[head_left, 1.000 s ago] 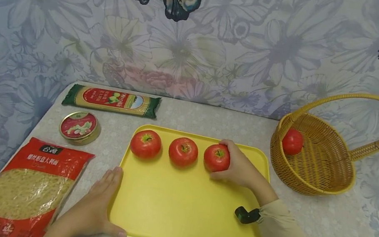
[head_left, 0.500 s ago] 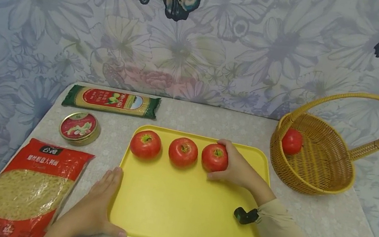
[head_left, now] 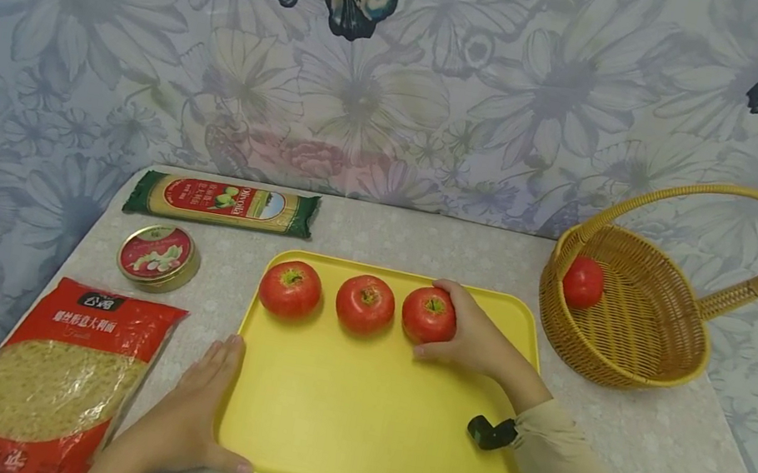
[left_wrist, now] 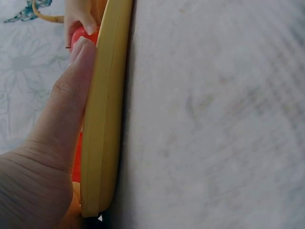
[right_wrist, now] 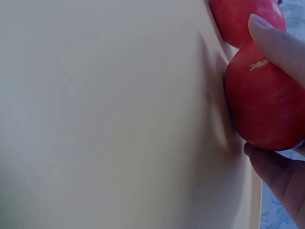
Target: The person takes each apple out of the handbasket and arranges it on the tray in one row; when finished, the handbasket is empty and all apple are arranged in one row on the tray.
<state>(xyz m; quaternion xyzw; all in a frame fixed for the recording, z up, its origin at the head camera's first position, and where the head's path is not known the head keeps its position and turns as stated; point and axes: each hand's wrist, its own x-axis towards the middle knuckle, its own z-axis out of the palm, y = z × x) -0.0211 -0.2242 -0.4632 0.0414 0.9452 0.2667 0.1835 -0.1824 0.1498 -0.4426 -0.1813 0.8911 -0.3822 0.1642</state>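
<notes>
Three red tomatoes stand in a row along the far side of a yellow tray (head_left: 354,418). My right hand (head_left: 482,339) grips the rightmost tomato (head_left: 428,315) between thumb and fingers; up close in the right wrist view, this tomato (right_wrist: 267,105) seems to sit on the tray. To its left are the middle tomato (head_left: 365,304) and the left tomato (head_left: 290,288). My left hand (head_left: 191,415) rests at the tray's near left corner, fingers straight along the left side, thumb (left_wrist: 66,95) against the near rim.
A wicker basket (head_left: 644,372) with a tall handle stands at the right, another tomato (head_left: 583,283) inside it. Along the left lie a spaghetti packet (head_left: 221,203), a round tin (head_left: 158,257) and a large pasta bag (head_left: 49,381). A patterned wall covering (head_left: 370,116) rises behind the table.
The right hand has shifted the rightmost tomato slightly left, towards the middle one, mostly in the first half second. The left hand stays in place.
</notes>
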